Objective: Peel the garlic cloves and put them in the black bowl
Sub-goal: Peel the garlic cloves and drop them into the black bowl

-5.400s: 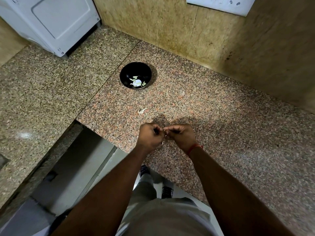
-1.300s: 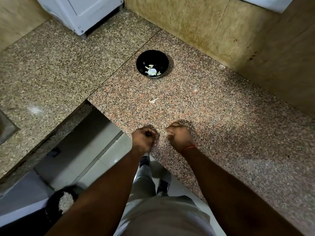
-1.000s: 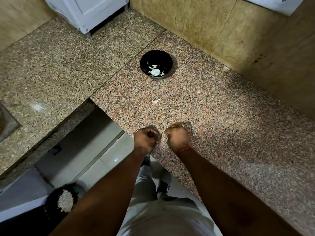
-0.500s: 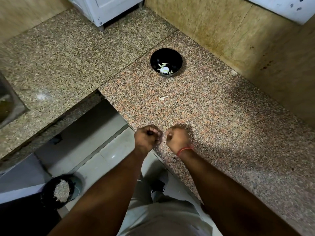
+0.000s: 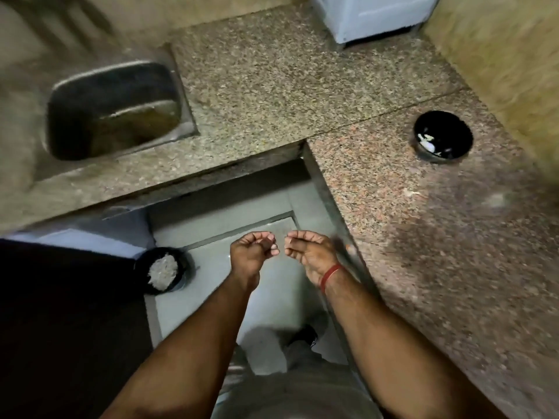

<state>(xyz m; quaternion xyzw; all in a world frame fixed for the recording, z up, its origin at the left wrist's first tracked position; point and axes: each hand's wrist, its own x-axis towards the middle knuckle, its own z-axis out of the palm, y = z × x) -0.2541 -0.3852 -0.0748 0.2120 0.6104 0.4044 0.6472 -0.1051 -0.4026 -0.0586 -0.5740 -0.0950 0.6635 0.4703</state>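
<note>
Both hands hang over the floor, off the surface (image 5: 423, 252) edge. The left hand (image 5: 252, 252) and right hand (image 5: 308, 252) are curled; whether they hold garlic, I cannot tell. The black bowl (image 5: 443, 136) sits far right, pale pieces inside.

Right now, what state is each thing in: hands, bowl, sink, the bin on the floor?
left hand: fingers curled, over the floor; contents not visible
right hand: fingers curled, palm up; contents not visible
black bowl: upright on counter, white pieces inside
sink: some murky water in it
floor bin: open, pale scraps inside
</note>
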